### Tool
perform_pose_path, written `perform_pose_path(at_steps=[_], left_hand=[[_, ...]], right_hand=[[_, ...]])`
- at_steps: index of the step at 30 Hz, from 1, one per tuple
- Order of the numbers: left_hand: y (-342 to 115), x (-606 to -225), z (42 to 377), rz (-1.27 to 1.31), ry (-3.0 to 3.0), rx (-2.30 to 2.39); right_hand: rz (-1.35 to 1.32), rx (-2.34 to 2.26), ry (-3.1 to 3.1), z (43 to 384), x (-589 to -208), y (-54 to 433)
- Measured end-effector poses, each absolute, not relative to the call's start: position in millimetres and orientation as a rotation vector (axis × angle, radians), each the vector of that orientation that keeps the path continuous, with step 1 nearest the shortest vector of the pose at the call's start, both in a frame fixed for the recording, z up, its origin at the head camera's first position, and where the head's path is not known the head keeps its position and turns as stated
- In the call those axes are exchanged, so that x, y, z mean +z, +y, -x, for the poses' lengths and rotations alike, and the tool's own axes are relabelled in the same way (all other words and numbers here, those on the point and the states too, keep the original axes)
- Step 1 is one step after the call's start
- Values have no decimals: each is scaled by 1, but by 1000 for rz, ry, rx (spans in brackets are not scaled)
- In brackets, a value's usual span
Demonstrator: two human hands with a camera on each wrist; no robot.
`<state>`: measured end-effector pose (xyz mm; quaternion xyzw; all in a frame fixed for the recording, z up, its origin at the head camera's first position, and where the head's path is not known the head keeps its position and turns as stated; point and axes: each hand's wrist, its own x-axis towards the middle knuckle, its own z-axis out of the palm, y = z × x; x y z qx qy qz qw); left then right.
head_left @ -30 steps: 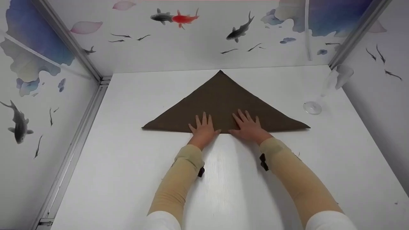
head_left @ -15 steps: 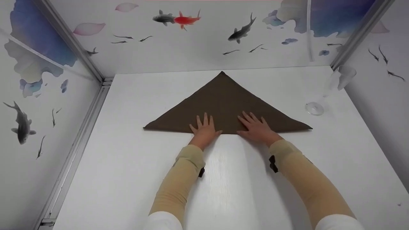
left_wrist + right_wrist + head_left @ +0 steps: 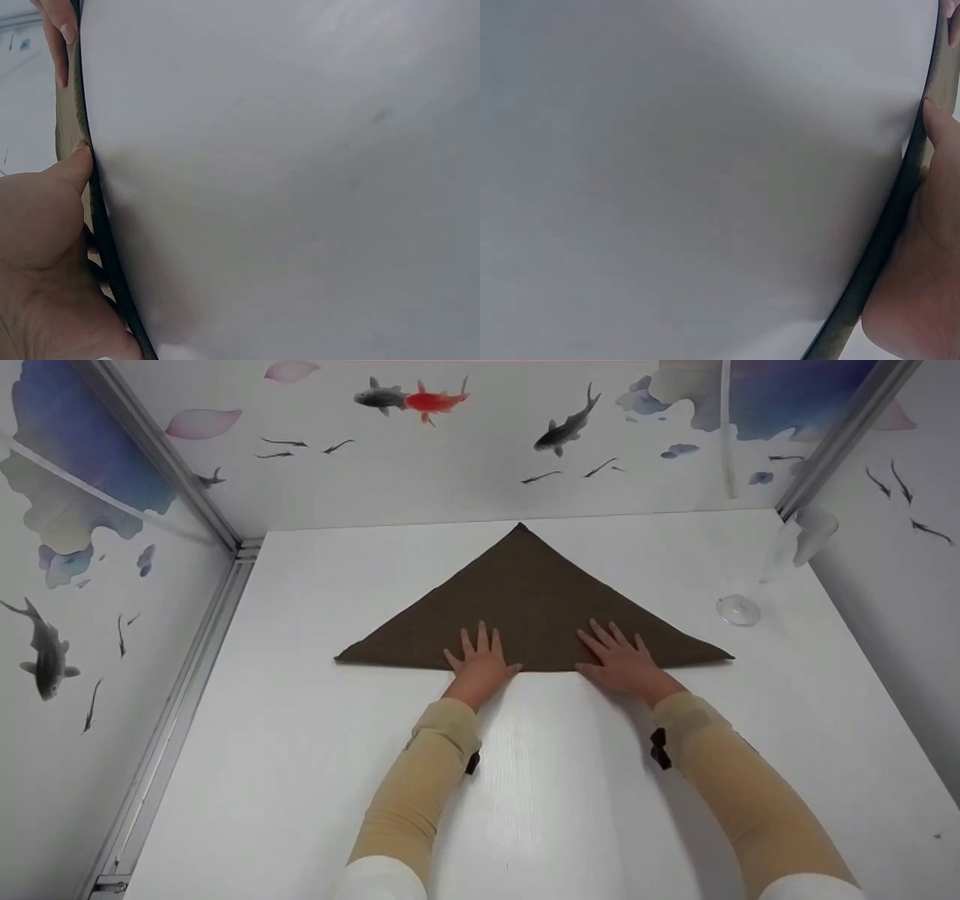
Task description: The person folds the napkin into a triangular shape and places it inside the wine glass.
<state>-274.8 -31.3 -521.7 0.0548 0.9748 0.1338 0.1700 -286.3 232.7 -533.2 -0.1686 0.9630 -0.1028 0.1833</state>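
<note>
A dark brown cloth (image 3: 517, 592) lies on the table, folded into a wide triangle with its point at the back and its long folded edge towards me. My left hand (image 3: 480, 666) rests on it left of the middle, fingers spread and straight. To the right, my right hand (image 3: 626, 666) lies the same way, with its thumb along the front edge. In the left wrist view, the left thumb (image 3: 75, 161) touches the cloth's thick folded edge (image 3: 109, 244). The right wrist view shows the right hand (image 3: 926, 247) against that same edge.
A clear stemmed glass (image 3: 739, 610) stands at the back right of the white table (image 3: 300, 772), near the right wall. White panels printed with fish (image 3: 566, 431) enclose the back and both sides. A metal rail (image 3: 172, 720) runs along the left edge.
My right hand has slid to the right along the cloth's front edge, away from the left hand. The left hand has stayed in place, and the cloth keeps its shape.
</note>
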Motion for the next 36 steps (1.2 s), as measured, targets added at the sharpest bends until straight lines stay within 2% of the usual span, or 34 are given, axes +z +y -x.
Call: perform_pose_path(at_steps=[36], left_hand=[[-28,-522,275,-130,2817,328]], right_hand=[[264,-379,2738,269,-534,322]])
